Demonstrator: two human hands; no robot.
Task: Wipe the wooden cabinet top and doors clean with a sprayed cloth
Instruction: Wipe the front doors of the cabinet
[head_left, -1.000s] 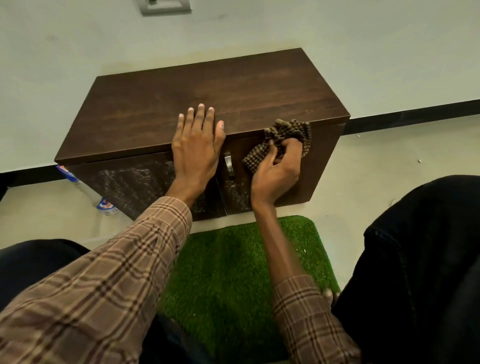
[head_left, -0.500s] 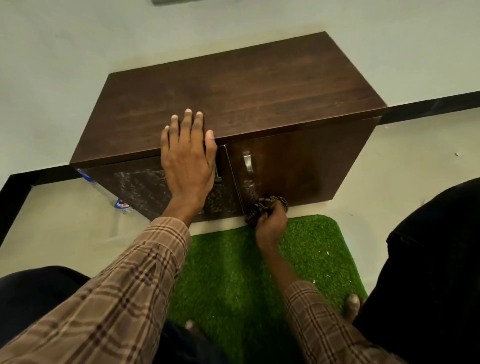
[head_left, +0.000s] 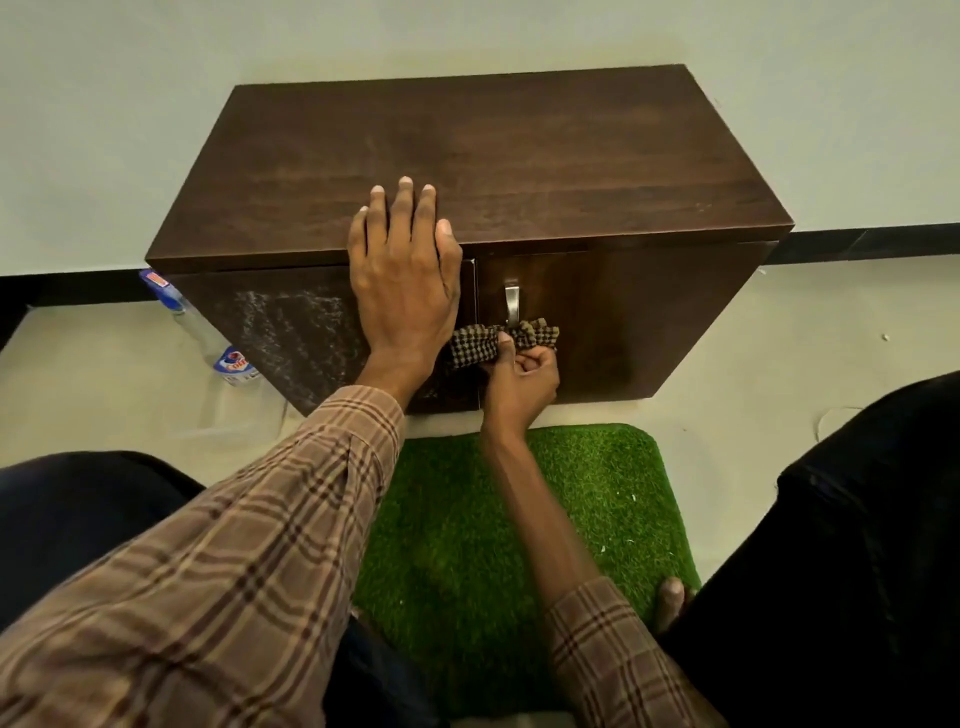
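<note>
Low against a pale wall: wooden cabinet (head_left: 467, 156), rigid and likely too heavy to shift under a wipe, spray residue streaking left door (head_left: 291, 332). In front, green turf mat (head_left: 545, 519). Braced flat over the top's front edge, fingers straight: left hand (head_left: 405, 280). Clamped around bunched checked cloth (head_left: 498, 340), pressed to right door (head_left: 623, 322) just below metal handle (head_left: 511, 301): right hand (head_left: 522, 376). Soft, light, crushable; probably best gripped as a wad. Beside the cabinet's left end, spray bottle (head_left: 208, 338).
</note>
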